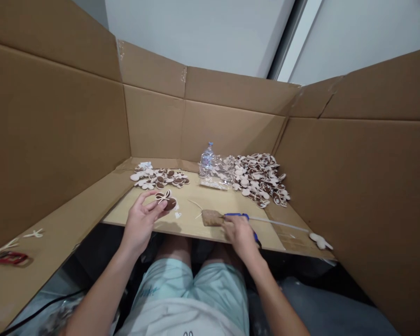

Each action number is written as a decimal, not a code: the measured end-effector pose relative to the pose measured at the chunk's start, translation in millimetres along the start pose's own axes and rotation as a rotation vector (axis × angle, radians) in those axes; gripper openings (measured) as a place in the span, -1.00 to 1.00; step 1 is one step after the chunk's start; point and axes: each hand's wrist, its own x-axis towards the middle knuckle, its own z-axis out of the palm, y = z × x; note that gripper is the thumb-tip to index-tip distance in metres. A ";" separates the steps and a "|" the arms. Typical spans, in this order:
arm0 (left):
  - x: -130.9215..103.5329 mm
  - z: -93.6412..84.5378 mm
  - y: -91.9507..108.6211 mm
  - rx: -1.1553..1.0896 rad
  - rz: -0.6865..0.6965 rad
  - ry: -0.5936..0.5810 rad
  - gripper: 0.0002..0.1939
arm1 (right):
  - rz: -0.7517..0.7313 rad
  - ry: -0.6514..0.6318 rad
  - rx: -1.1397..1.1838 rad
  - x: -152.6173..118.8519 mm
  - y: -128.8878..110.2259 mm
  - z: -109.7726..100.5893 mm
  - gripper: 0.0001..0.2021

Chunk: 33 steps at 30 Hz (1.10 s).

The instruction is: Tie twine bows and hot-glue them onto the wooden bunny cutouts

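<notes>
My left hand [142,218] pinches a brown and white felt piece [170,204] with a pale bow on it, held above the board. By the front edge of the board, my right hand [238,231] is beside a blue glue gun [238,216]; its fingers are bent and partly hidden, so its hold is unclear. The gun's tip lies over a brown block [212,218], and a long pale stick [279,223] extends from its back. Small white heart-shaped bits [178,215] lie near my left hand.
A large heap of felt pieces [259,179] lies at the back right, a smaller pile [161,178] at the back left. A bottle [207,156] stands behind plastic bags. Red-handled cutters [10,257] are far left; a white piece [320,241] lies right. Cardboard walls [154,121] surround the board.
</notes>
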 end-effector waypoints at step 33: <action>-3.0 -12.6 5.3 -0.003 0.001 -0.070 -0.59 | -0.208 -0.778 0.125 114.8 -95.7 63.0 -0.72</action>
